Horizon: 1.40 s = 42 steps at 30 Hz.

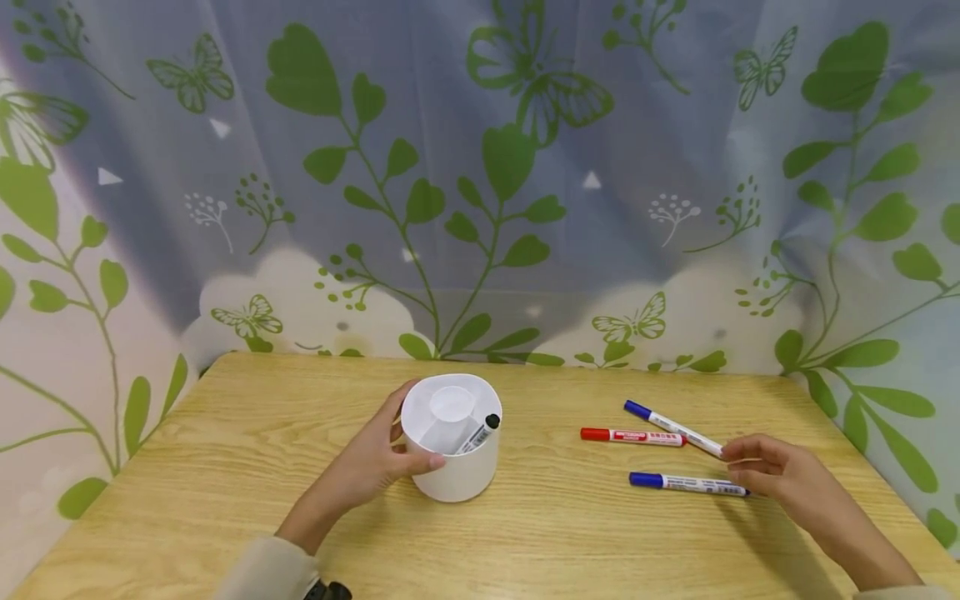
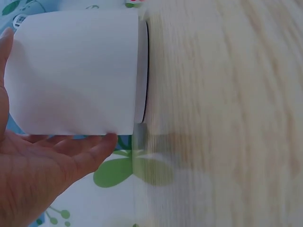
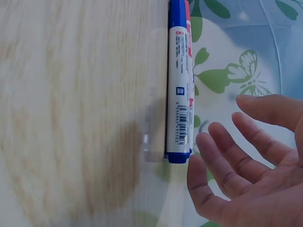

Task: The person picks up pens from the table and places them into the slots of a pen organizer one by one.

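One black marker [image 1: 480,433] in white pen cup [image 1: 459,475], left hand [image 1: 375,462] grip wrapped round it. Three markers left on worktop [image 1: 555,517]; right hand [image 1: 776,475] grip spread, reaching near blue marker [image 1: 686,483].

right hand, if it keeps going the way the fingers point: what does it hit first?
Most likely the rear end of the nearer blue marker: the right hand has its fingertips right at that end. The other blue marker lies close too, so depth leaves some doubt.

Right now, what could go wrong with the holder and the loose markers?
1. The three markers lie close: reaching for the nearest blue marker, the right hand may knock the far blue marker or the red marker rolling.
2. The left hand only cups the white pen holder; it may tip.
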Each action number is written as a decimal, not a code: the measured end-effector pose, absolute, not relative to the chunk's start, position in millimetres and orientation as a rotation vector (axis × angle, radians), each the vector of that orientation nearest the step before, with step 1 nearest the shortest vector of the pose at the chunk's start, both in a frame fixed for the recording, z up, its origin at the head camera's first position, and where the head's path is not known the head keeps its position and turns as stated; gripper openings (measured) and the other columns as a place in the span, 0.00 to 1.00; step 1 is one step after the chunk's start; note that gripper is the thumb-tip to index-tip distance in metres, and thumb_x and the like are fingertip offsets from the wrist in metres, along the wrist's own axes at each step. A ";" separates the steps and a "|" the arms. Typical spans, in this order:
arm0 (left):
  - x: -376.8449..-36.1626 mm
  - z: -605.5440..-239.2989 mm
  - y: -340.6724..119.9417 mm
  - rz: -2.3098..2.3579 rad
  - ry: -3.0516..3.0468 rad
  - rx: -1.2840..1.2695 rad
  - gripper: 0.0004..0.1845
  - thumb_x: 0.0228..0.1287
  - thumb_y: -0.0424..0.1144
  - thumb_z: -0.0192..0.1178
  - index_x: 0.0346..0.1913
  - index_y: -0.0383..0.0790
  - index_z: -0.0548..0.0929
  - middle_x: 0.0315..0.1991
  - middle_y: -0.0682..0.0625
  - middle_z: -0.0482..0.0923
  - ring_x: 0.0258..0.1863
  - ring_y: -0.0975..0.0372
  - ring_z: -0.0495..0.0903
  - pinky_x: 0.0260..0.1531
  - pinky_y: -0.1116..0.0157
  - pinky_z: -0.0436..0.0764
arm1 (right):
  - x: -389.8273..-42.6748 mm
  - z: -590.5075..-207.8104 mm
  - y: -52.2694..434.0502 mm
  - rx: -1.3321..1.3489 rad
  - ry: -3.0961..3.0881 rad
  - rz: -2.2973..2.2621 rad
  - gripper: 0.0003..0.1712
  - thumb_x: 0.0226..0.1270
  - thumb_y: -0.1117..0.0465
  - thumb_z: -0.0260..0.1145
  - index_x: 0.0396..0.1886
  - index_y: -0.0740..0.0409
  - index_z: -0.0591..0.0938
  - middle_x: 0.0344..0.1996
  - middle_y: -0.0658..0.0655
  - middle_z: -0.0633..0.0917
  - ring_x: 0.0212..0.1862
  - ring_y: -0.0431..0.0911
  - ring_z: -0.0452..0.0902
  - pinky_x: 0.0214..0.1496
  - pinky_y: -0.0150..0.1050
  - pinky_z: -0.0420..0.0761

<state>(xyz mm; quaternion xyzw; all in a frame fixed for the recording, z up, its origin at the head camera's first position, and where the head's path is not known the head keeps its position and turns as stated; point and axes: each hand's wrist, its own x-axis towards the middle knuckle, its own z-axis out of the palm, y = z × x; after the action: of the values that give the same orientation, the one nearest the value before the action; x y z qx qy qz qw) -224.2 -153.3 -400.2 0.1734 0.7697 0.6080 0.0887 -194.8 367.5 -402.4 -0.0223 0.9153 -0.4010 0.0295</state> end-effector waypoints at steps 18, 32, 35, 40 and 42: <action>-223.6 -400.0 -151.6 1.775 2.324 0.451 0.58 0.61 0.41 0.78 0.84 0.45 0.49 0.82 0.41 0.55 0.83 0.40 0.53 0.77 0.40 0.64 | -203.1 -411.1 374.8 0.010 2.645 -1.279 0.20 0.74 0.66 0.66 0.59 0.76 0.78 0.44 0.45 0.88 0.39 0.30 0.75 0.40 0.32 0.79; -223.3 -400.4 -152.9 1.751 2.324 0.469 0.56 0.62 0.42 0.77 0.84 0.47 0.49 0.82 0.42 0.55 0.82 0.40 0.54 0.72 0.42 0.71 | -206.3 -419.2 373.4 -0.091 2.733 -1.144 0.18 0.69 0.71 0.69 0.55 0.77 0.81 0.52 0.70 0.87 0.41 0.25 0.78 0.43 0.29 0.83; -223.4 -400.9 -152.9 1.750 2.329 0.475 0.56 0.62 0.42 0.77 0.84 0.47 0.49 0.81 0.42 0.56 0.82 0.40 0.55 0.73 0.42 0.71 | -206.5 -420.0 372.6 -0.087 2.754 -1.108 0.17 0.69 0.71 0.70 0.54 0.76 0.82 0.52 0.69 0.88 0.40 0.25 0.78 0.42 0.29 0.83; -223.1 -400.2 -152.7 1.750 2.333 0.479 0.56 0.62 0.41 0.77 0.84 0.46 0.49 0.81 0.42 0.55 0.83 0.39 0.53 0.74 0.41 0.69 | -206.0 -421.0 370.7 -0.090 2.781 -1.063 0.16 0.69 0.69 0.70 0.53 0.74 0.84 0.50 0.67 0.89 0.39 0.27 0.77 0.38 0.30 0.79; -223.2 -400.0 -152.6 1.751 2.330 0.478 0.56 0.62 0.41 0.77 0.84 0.45 0.49 0.81 0.42 0.55 0.83 0.39 0.53 0.74 0.41 0.68 | -205.3 -421.0 369.7 -0.092 2.781 -1.059 0.16 0.69 0.69 0.70 0.53 0.73 0.84 0.48 0.65 0.90 0.38 0.27 0.77 0.37 0.30 0.78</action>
<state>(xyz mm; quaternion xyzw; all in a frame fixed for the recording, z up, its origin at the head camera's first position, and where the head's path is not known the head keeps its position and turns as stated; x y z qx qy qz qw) -223.2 -152.6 -400.0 0.1611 0.7854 0.5903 0.0939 -205.3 369.7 -421.0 -0.0308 0.9309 -0.3545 0.0823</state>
